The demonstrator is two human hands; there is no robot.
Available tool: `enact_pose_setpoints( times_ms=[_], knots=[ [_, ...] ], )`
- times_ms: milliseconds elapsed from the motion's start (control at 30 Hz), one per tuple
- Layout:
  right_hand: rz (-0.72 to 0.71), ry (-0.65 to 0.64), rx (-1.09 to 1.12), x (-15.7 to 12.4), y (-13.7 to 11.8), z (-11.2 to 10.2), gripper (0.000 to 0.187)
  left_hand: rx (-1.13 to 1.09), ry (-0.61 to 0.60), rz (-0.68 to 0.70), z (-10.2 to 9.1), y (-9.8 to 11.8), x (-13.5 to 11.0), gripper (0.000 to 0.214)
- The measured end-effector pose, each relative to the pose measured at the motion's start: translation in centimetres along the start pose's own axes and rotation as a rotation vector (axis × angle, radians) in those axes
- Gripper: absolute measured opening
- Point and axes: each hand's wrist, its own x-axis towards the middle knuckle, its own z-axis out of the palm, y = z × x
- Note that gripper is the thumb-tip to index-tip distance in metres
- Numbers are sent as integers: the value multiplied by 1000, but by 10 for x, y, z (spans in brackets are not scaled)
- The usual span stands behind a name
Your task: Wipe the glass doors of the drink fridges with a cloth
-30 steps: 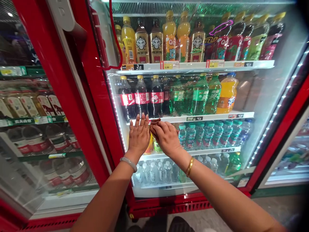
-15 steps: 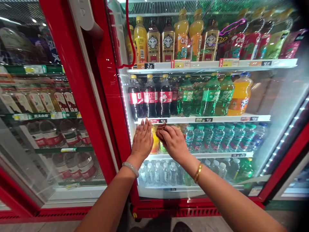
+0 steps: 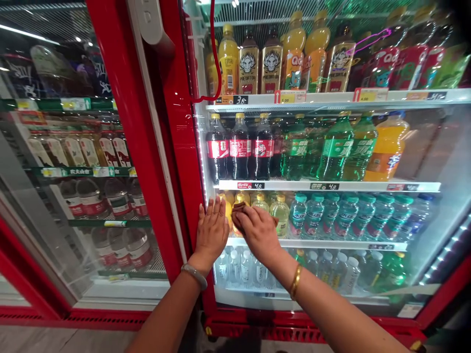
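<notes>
My left hand point(image 3: 211, 228) lies flat with fingers stretched out on the glass door at its left side, partly over the red frame point(image 3: 187, 171). A little to its right, my right hand point(image 3: 259, 233) is closed around a folded brown cloth point(image 3: 239, 215) and presses it to the glass. Behind the glass, yellow-capped juice bottles point(image 3: 280, 213) stand near the right hand, with teal-capped bottles point(image 3: 314, 213) farther right. Cola bottles point(image 3: 241, 147) sit on the shelf just above both hands.
A white handle point(image 3: 150, 22) is on the neighbouring door at upper left. Left of it is another red-framed cooler holding large water bottles point(image 3: 90, 196). A red cord point(image 3: 220, 63) hangs near the top. Green soda bottles point(image 3: 336, 147) and a red base grille point(image 3: 287, 334) also show.
The view has shifted left and a little closer to the cooler. Both hands have moved slightly lower and left relative to the shelves; the right hand keeps hold of the cloth.
</notes>
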Motion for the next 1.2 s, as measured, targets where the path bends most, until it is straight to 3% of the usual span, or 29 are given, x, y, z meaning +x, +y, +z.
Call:
enact_pose_setpoints(
  times_ms=[133, 267, 367, 500, 633, 733, 867, 1000, 1200],
  knots=[
    [107, 47, -19, 4, 11, -1, 29, 4, -18, 7, 4, 7, -13, 65],
    [56, 44, -24, 9, -11, 15, 27, 4, 8, -36, 15, 14, -23, 65],
    [2, 24, -12, -15, -19, 21, 26, 2, 23, -52, 22, 19, -31, 67],
    [19, 22, 3, -44, 2, 9, 22, -27, 0, -35, 25, 31, -40, 67],
    [170, 84, -27, -25, 16, 1, 29, -64, 15, -61, 32, 44, -36, 69],
    [150, 68, -46, -9, 8, 8, 29, -86, 63, -93, 41, 50, -31, 74],
    [49, 3, -47, -35, 6, 16, 29, -106, 108, -119, 50, 55, -30, 78],
    [58, 0, -17, -69, 31, -1, 26, -128, 98, -147, 48, 62, -30, 80],
    [248, 88, -56, -46, 47, -19, 30, -160, 73, -114, 47, 88, -13, 83]
  ],
)
